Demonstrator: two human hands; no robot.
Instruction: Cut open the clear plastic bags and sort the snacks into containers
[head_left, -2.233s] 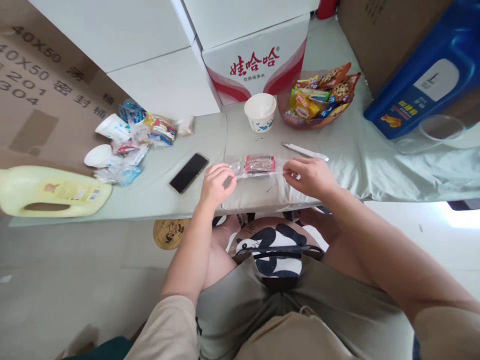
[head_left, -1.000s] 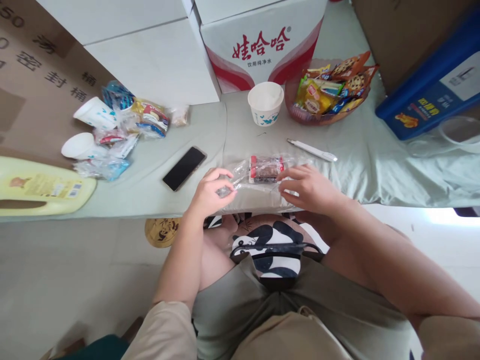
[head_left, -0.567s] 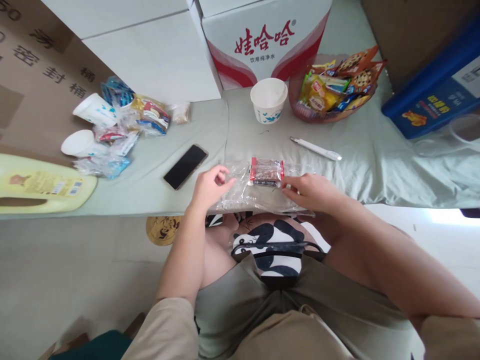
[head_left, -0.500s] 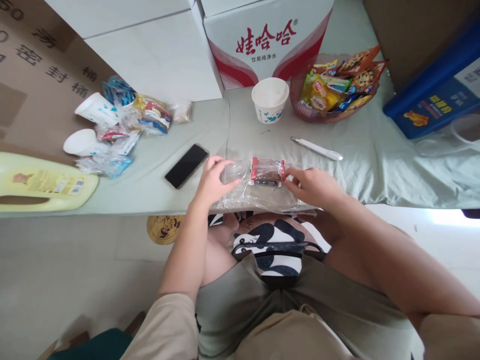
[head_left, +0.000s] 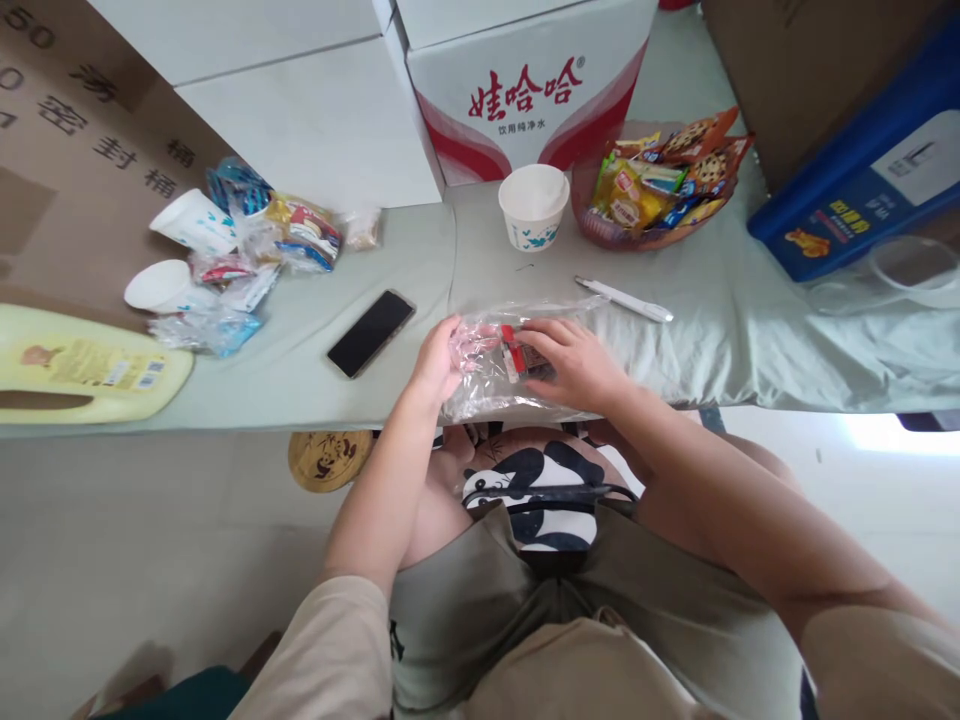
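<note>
A clear plastic bag (head_left: 487, 385) lies at the near edge of the cloth-covered table (head_left: 720, 310). My left hand (head_left: 439, 360) grips the bag's left end, its fingers partly under the plastic. My right hand (head_left: 574, 362) is closed on a small red-ended snack packet (head_left: 517, 355) and holds it at or inside the bag's mouth. Both hands are close together over the bag.
A black phone (head_left: 370, 332) lies left of the bag. A white pen (head_left: 622, 299) and a paper cup (head_left: 533, 205) sit behind it. A bowl of snacks (head_left: 660, 180) stands at back right. Cups and wrappers (head_left: 232, 260) clutter the left, beside a yellow jug (head_left: 82, 365).
My right hand has taken the red packet and moved it left towards my left hand. The left hand has lifted the bag's end, and the bag is bunched up.
</note>
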